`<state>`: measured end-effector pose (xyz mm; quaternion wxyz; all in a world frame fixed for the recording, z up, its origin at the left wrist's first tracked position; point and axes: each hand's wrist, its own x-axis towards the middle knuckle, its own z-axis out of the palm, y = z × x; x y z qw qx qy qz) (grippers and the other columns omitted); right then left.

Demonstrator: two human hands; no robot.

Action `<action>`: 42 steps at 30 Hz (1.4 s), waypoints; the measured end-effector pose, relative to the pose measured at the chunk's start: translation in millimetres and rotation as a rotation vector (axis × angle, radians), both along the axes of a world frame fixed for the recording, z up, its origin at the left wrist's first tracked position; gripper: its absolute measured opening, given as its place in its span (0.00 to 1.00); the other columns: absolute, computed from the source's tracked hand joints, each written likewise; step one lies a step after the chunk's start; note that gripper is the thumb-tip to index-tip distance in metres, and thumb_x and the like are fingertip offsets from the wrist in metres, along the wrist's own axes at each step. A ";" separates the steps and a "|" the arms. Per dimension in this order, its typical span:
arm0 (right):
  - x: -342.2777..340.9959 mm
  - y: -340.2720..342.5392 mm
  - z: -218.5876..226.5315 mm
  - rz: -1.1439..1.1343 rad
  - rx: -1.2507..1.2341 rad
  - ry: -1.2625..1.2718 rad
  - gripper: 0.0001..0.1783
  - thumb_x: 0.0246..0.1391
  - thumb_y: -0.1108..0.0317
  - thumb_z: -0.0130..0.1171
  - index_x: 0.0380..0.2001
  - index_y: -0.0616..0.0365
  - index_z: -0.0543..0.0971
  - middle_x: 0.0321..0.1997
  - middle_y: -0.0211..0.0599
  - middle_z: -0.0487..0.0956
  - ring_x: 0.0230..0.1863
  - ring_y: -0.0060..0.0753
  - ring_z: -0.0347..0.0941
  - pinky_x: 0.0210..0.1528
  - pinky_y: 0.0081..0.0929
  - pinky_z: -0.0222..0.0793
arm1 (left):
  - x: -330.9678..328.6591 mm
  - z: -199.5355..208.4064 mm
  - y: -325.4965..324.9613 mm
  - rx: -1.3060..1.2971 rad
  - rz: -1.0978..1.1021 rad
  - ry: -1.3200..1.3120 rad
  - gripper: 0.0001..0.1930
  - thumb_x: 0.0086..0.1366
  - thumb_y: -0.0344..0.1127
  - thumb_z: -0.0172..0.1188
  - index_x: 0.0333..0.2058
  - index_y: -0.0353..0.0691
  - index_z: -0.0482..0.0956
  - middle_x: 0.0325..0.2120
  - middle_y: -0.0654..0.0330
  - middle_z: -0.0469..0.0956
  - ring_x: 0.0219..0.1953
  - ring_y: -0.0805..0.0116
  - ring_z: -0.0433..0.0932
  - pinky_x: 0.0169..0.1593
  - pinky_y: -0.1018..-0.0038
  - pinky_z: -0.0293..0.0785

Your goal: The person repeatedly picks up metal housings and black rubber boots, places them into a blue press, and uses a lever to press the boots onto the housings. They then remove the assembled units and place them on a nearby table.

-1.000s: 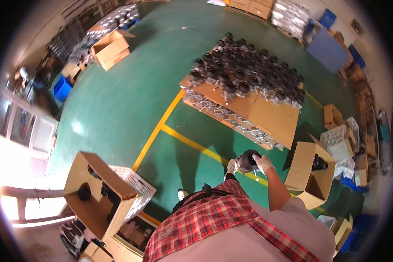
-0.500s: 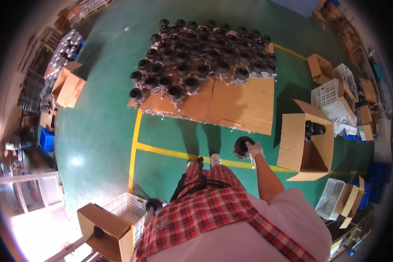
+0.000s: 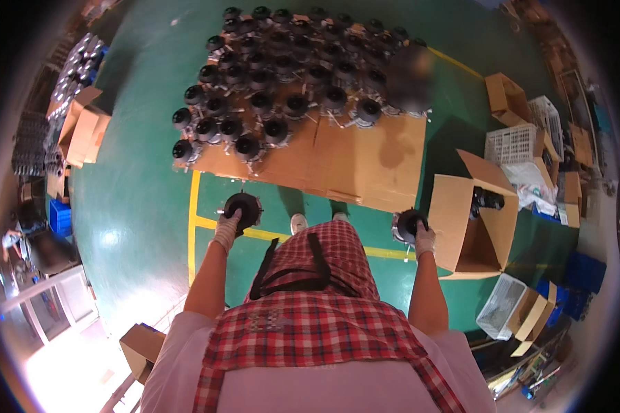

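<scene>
In my left hand (image 3: 226,231), gloved in white, is a round black-topped part (image 3: 243,209) with a metallic rim, gripped at its edge. My right hand (image 3: 425,240), also gloved, grips a similar black-domed part (image 3: 410,223) with silvery pieces around its side. Both parts hang in front of me above the green floor, to either side of my legs. Ahead, several parts of the same kind stand in rows on a brown cardboard sheet (image 3: 368,158), dome up, with short wires or prongs about their bases. What exactly these parts are I cannot make out.
To my right an upright carton (image 3: 448,220) holds black pieces, beside white plastic crates (image 3: 510,146). Another white crate (image 3: 501,306) stands nearer. At left are an open carton (image 3: 86,134) and a blue bin (image 3: 60,217). Yellow lines (image 3: 193,227) mark the floor.
My left hand has come up from the crate at lower left, bringing a black-topped part forward. The right hand and its part have shifted slightly rightward. My view has moved toward the cardboard sheet.
</scene>
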<state>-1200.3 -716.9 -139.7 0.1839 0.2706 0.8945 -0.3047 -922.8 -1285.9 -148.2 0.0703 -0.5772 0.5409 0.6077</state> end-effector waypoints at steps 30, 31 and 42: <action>-433.3 -54.1 -190.8 0.153 -0.569 -0.200 0.39 0.62 0.33 0.53 0.61 0.55 0.71 0.49 0.34 0.79 0.48 0.33 0.77 0.42 0.30 0.78 | -555.7 -210.2 339.8 0.059 -0.078 0.384 0.29 0.69 0.48 0.62 0.61 0.36 0.68 0.50 0.52 0.79 0.54 0.58 0.76 0.60 0.66 0.69; -429.5 -35.8 -201.6 0.059 -0.692 -0.172 0.38 0.63 0.33 0.52 0.60 0.54 0.71 0.48 0.32 0.78 0.45 0.31 0.76 0.40 0.28 0.77 | -551.7 -202.6 338.9 0.110 -0.121 0.332 0.29 0.69 0.49 0.61 0.60 0.36 0.68 0.50 0.52 0.79 0.54 0.59 0.76 0.60 0.66 0.69; -103.7 116.4 -165.6 0.533 -0.049 -0.658 0.24 0.67 0.53 0.52 0.57 0.58 0.73 0.46 0.50 0.79 0.45 0.53 0.76 0.51 0.46 0.70 | -67.1 -29.1 143.7 -0.105 -0.446 -0.526 0.29 0.69 0.50 0.55 0.63 0.39 0.71 0.47 0.50 0.83 0.46 0.59 0.83 0.50 0.67 0.78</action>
